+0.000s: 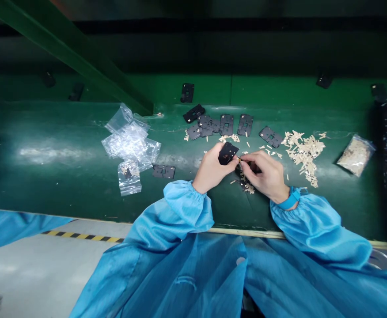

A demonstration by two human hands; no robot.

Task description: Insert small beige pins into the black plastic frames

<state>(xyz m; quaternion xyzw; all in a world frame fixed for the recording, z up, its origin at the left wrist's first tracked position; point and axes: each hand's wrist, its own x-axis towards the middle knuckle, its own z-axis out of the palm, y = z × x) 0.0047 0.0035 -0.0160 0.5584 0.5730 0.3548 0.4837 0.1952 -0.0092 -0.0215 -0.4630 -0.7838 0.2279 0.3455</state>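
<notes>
My left hand (212, 167) is closed round a black flat plastic plate (228, 152), held tilted above the green table. At the plate's right edge, my right hand (263, 173) pinches with thumb and forefinger. Something small and yellowish shows at those fingertips, too small to name. Beneath the right hand lies a little heap of dark and beige bits (246, 185), partly hidden by the fingers. Beyond my hands lie several similar black plates (226, 124), some overlapping. A loose pile of small beige strips (304, 152) spreads to the right of my right hand.
Clear plastic zip bags (127, 140) are heaped at left, near a single black plate (164, 171). A filled bag of beige pieces (355, 155) lies at right. A green beam (90, 62) slants down to the table at back left. Another person's blue sleeve (17, 227) shows at lower left.
</notes>
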